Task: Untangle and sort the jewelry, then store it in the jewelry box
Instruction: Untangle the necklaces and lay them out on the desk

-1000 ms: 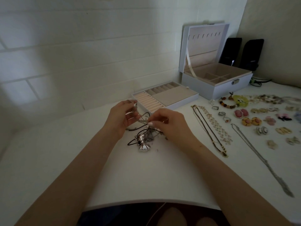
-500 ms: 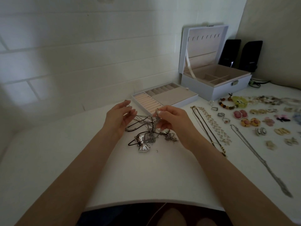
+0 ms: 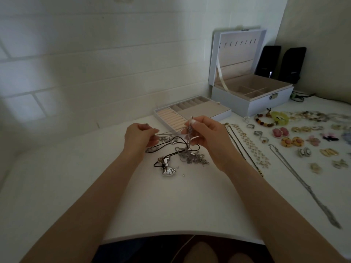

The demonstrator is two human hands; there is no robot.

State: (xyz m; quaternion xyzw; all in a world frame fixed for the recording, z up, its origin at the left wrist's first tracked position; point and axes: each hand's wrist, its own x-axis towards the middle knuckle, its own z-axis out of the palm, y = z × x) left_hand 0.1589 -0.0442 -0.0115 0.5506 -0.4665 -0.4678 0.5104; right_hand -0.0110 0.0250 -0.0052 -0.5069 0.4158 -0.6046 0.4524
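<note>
Hanging from right hand (image 3: pixel 206 134), silver chains (image 3: pixel 187 151) knot with black cord (image 3: pixel 176 138).

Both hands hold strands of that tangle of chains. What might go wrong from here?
1. The right hand pinches a silver chain lifted from the tangle, while the left hand holds a thin strand out sideways. Pulling harder may tighten the knot or snap a link.
2. The black cord runs through the same tangle, so lifting may drag the bow pendant into the tiny loose beads beside it and scatter them.
</note>
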